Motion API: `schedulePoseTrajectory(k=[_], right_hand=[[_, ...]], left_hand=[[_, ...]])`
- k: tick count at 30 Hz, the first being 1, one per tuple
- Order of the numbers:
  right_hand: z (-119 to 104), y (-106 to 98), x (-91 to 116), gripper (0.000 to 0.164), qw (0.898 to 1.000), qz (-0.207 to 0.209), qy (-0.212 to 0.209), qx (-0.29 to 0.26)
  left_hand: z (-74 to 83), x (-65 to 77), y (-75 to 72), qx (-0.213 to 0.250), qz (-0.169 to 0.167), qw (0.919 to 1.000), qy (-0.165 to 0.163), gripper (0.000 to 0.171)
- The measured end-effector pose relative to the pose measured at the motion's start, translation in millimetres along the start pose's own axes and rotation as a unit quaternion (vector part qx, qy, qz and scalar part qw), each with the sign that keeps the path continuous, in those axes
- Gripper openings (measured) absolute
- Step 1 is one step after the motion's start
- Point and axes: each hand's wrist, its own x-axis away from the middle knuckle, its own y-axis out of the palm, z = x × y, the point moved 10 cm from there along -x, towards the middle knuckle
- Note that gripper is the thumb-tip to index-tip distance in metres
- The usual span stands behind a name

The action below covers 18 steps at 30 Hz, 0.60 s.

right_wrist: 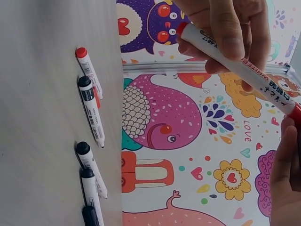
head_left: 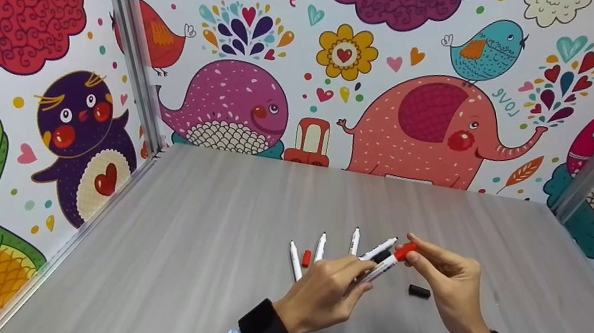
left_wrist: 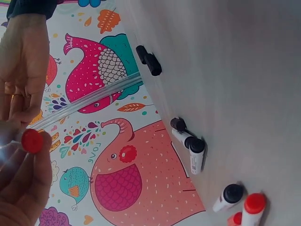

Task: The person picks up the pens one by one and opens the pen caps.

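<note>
My left hand grips the white barrel of a whiteboard marker above the table. The thumb and fingers of my right hand pinch the red cap at its tip end; whether the cap is fully seated cannot be told. In the left wrist view, the marker's red end plug faces the camera. Beyond the hands lie uncapped markers: a red-ended one and several black-ended ones, including one beside it.
A loose red cap lies between two of the markers. One black cap is on the table near my right hand, another just behind the held marker. Printed wall panels border the grey wooden table at the back and left.
</note>
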Motion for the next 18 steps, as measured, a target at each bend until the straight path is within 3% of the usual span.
schedulePoseTrajectory(k=[18], right_hand=[[-4.3,1.7,-0.1,0.028,1.000,-0.001,-0.014,-0.010]], left_hand=[[-1.2,-1.9,-3.8,0.071,0.015,0.9973,-0.013,0.025]])
